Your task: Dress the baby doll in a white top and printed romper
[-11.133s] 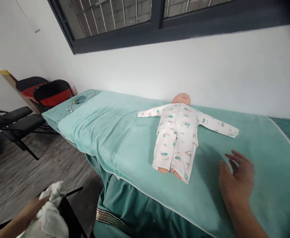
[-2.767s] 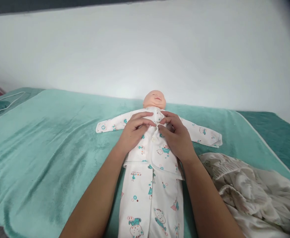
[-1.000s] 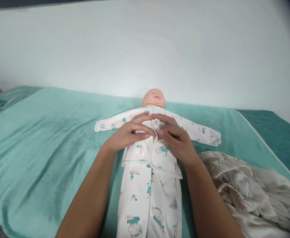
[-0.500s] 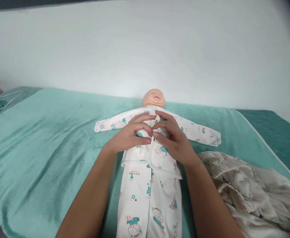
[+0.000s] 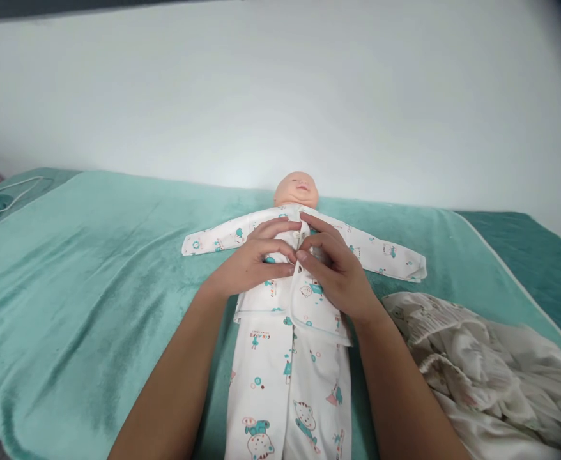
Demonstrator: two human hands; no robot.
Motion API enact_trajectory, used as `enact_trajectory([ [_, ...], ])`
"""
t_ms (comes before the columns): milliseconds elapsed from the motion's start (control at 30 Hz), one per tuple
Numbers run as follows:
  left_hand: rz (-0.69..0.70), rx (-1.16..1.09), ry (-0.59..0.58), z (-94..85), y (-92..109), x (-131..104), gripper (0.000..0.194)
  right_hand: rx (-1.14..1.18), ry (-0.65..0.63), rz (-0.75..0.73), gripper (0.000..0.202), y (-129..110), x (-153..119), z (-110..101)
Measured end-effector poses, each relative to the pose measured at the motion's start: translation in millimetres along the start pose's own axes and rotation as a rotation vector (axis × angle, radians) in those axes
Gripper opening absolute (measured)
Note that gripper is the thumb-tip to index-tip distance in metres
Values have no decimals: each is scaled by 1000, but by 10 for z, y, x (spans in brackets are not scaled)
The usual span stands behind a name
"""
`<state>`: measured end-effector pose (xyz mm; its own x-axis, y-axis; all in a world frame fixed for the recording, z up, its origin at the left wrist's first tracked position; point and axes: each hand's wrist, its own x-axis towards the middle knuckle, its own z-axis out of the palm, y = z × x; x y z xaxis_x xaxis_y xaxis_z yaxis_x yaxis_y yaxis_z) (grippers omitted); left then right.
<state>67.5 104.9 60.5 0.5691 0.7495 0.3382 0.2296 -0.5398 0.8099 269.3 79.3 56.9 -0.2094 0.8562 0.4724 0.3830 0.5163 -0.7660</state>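
Note:
A baby doll [image 5: 296, 190] lies on its back, dressed in a white long-sleeved baby shirt [image 5: 268, 297] with a teal and pink animal print. Matching white trousers [image 5: 261, 399] cover its lower body. Over the chest, my left hand [image 5: 261, 255] pinches the shirt's front edge between thumb and fingers. From the other side my right hand [image 5: 335, 265] grips the same front opening, its fingertips meeting those of my left. A small dark fastener shows just below the fingertips. What lies right between the fingers is hidden.
The doll rests on a teal plush blanket [image 5: 93, 275] against a white wall [image 5: 280, 89]. A crumpled heap of off-white cloth [image 5: 491, 370] lies at the right, beside my right forearm. At the far left is a white cord [image 5: 9, 195].
Both hands stay at the shirt's front with nearly the same grip. My fingertips have shifted very slightly at the opening.

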Motion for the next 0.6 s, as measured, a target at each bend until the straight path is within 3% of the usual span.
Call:
enact_trajectory([
  [267,-74,-181,140,26,13,6,13,18,54,79,31,-35,4,11],
  [500,-162,-304,413,139,-144,63,18,254,162,155,15,31,8,40],
  [600,-128,-288,422,180,-135,83,17,304,198,169,21,75,15,46],
])
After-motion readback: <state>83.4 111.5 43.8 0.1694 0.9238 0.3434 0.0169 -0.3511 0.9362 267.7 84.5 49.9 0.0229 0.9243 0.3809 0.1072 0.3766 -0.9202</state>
